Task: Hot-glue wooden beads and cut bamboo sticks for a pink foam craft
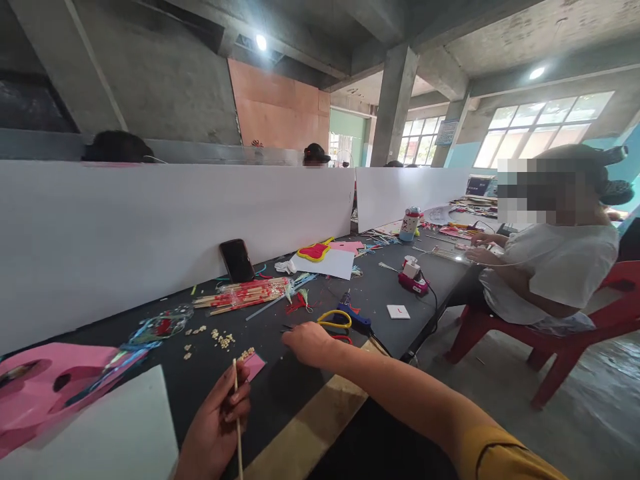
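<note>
My left hand (215, 413) is closed around a thin wooden stick (239, 427), which stands nearly upright. Beside its fingertips is a small pink piece (254, 367) with beige bits along its upper edge; whether the fingers also grip it I cannot tell. My right hand (307, 343) reaches across the black table, fingers curled down, near scissors with a yellow handle loop (335, 320). A dark tip shows by its fingers, but what they hold is hidden. Loose beige bits (223, 339) lie scattered beyond my left hand.
A blue glue gun (354, 316) lies past the scissors. Bundled red-wrapped sticks (250, 293), a phone (237, 260) and a pink mask-like sheet (45, 387) are on the table. A white partition (165, 227) runs behind. A co-worker in a white shirt (555, 267) sits at right.
</note>
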Demonstrator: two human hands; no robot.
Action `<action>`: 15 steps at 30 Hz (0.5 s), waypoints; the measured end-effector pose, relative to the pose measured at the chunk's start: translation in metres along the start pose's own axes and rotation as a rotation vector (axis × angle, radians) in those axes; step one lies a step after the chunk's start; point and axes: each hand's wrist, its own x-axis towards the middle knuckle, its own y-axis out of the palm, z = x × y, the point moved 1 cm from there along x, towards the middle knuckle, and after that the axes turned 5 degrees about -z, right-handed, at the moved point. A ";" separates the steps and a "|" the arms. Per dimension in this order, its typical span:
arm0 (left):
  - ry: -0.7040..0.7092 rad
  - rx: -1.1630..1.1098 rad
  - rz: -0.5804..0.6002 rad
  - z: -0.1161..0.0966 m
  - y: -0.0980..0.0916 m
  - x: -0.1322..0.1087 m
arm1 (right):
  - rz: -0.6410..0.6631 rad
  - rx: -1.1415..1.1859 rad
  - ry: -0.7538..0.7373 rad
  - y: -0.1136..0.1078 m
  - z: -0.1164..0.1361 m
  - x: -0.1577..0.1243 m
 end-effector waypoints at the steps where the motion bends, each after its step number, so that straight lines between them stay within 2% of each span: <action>1: -0.013 -0.015 -0.014 0.000 0.000 0.000 | -0.030 0.037 0.021 -0.003 -0.001 0.000; 4: -0.056 -0.048 -0.058 0.000 -0.001 0.000 | -0.156 0.149 0.102 -0.011 -0.003 -0.006; 8: -0.097 -0.033 -0.113 -0.002 -0.001 -0.002 | -0.336 0.302 0.177 -0.017 0.002 -0.027; 12: -0.113 -0.040 -0.155 -0.004 -0.001 -0.004 | -0.477 0.462 0.224 -0.009 0.006 -0.057; 15: -0.098 -0.084 -0.108 -0.002 -0.003 -0.003 | -0.566 0.575 0.278 0.004 0.006 -0.078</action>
